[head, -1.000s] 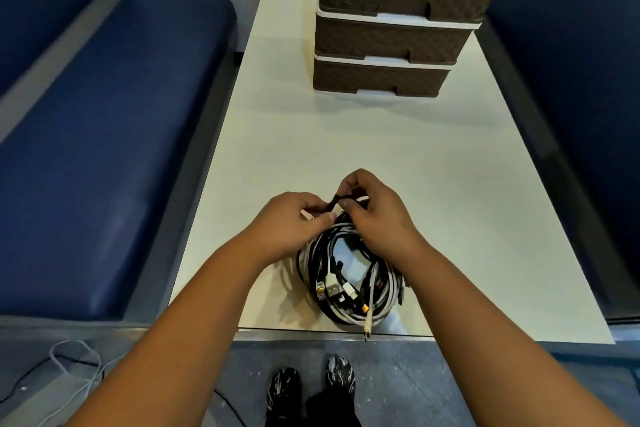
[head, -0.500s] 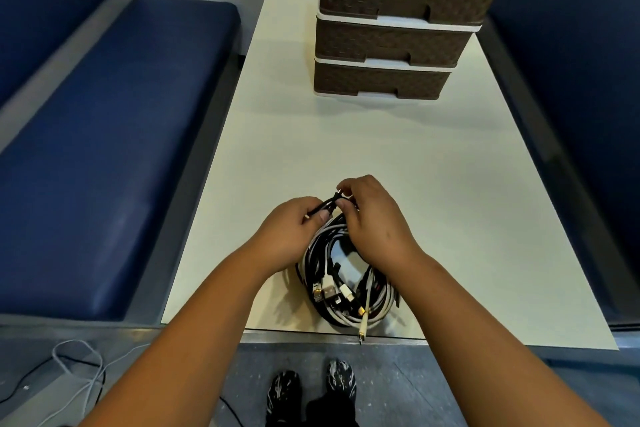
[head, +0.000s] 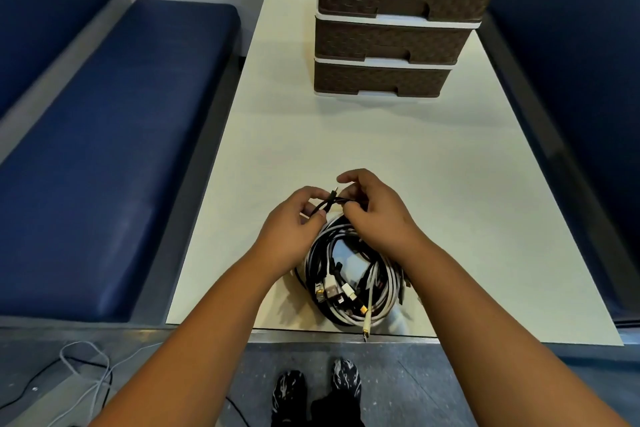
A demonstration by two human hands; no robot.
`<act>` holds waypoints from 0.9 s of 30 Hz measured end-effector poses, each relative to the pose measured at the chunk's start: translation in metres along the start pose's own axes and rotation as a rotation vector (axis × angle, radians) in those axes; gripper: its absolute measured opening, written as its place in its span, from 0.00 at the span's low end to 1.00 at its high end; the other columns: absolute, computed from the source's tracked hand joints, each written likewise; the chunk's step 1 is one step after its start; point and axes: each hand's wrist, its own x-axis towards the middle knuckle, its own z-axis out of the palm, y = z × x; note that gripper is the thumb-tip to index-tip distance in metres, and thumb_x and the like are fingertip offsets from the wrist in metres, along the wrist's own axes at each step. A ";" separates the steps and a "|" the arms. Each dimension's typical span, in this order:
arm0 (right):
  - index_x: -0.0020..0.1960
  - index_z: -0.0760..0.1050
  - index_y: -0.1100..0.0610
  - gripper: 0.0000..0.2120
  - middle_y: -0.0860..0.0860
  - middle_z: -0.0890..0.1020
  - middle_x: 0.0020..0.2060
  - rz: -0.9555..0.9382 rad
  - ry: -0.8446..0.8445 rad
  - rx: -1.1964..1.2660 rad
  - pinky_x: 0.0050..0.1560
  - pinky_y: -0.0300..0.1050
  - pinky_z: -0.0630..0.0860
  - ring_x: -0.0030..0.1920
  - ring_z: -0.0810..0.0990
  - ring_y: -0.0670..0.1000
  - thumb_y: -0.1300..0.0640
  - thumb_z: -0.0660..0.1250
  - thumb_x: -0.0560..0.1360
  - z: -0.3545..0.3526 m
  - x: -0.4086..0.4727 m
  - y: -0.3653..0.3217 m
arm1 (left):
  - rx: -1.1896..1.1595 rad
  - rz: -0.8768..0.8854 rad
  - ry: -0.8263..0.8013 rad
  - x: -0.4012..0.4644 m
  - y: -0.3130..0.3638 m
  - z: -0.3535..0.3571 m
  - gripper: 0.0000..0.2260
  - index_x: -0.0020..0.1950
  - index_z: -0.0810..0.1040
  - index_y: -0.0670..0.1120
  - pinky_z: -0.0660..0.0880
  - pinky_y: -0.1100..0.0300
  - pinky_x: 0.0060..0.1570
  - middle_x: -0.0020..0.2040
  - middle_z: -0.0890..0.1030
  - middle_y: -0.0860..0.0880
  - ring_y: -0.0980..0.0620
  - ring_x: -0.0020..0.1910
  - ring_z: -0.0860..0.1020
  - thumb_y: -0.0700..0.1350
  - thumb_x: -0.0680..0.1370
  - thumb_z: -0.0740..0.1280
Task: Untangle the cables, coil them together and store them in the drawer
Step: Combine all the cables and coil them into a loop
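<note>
Black thin cable end (head: 329,203) is being pinched over the coiled bundle of black and white cables (head: 349,274).
Left hand (head: 294,229) and right hand (head: 377,215) fingers are gripping it, probably to bind the bundle before storing.

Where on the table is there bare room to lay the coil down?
The widest bare patch of table lies between the hands and the drawers; strips run left and right of the coil. The near edge is crowded: coil, left hand, right hand.
</note>
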 end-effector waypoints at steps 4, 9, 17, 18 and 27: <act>0.61 0.73 0.49 0.16 0.45 0.80 0.47 0.032 -0.109 -0.089 0.47 0.40 0.75 0.49 0.79 0.46 0.61 0.61 0.75 -0.010 0.005 -0.003 | 0.074 0.016 -0.006 0.003 -0.002 0.002 0.13 0.60 0.76 0.58 0.69 0.59 0.34 0.38 0.75 0.51 0.55 0.29 0.70 0.43 0.80 0.62; 0.53 0.77 0.47 0.12 0.40 0.81 0.48 0.004 -0.191 -0.160 0.53 0.44 0.78 0.49 0.80 0.39 0.59 0.66 0.72 -0.031 0.005 -0.002 | 0.144 0.021 0.000 0.004 0.000 0.002 0.12 0.59 0.76 0.56 0.70 0.56 0.35 0.39 0.76 0.49 0.51 0.32 0.73 0.42 0.80 0.62; 0.62 0.77 0.48 0.15 0.44 0.83 0.54 -0.084 -0.226 -0.327 0.59 0.46 0.76 0.55 0.80 0.45 0.55 0.68 0.76 -0.032 0.001 0.005 | 0.169 0.030 -0.026 0.005 0.004 0.000 0.12 0.58 0.78 0.56 0.72 0.57 0.39 0.39 0.79 0.53 0.53 0.36 0.76 0.42 0.79 0.62; 0.61 0.77 0.49 0.14 0.45 0.83 0.52 -0.092 -0.200 -0.325 0.58 0.46 0.76 0.54 0.80 0.45 0.55 0.68 0.76 -0.030 0.000 0.006 | 0.188 0.042 -0.033 0.005 0.004 0.000 0.13 0.58 0.78 0.55 0.74 0.57 0.41 0.40 0.80 0.53 0.53 0.38 0.78 0.42 0.79 0.61; 0.47 0.77 0.50 0.05 0.43 0.82 0.41 0.009 -0.042 -0.161 0.41 0.35 0.73 0.43 0.80 0.41 0.53 0.72 0.73 -0.022 -0.002 0.015 | 0.068 0.042 -0.099 0.001 0.009 0.001 0.05 0.53 0.80 0.55 0.78 0.53 0.52 0.48 0.82 0.56 0.56 0.47 0.80 0.51 0.80 0.65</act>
